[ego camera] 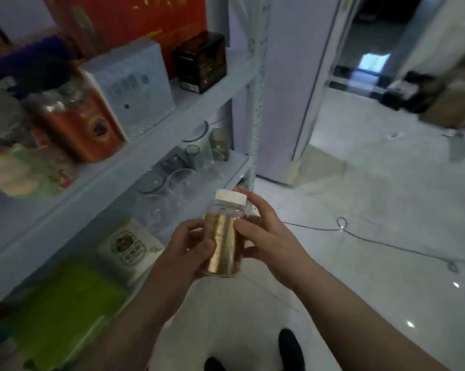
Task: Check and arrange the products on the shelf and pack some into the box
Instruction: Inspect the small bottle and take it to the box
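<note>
Both hands are clamped on a clear plastic jar with a gold label and white cap (223, 245), held upright in the air beside the pale metal shelf (145, 147). The left hand (191, 245) wraps its lower side and the right hand (266, 234) the other. Beyond, the shelf holds a lime-green flat box (65, 298), clear glass cups (178, 180) and an orange tin (84, 124).

Top shelf (220, 89): orange carton (84, 129), white box (135, 84) and dark box (199, 62) fill the front edge, narrow gaps between.
Middle shelf (234, 167): clear glasses (178, 180) crowd it; right front corner bare.
Post (255, 116): bars the shelf's right end.
Floor (360, 196): open, one cable (381, 242) across it.
Off the shelf front: left hand (188, 245) and right hand (269, 236) hold a jar (223, 242) in free air.
</note>
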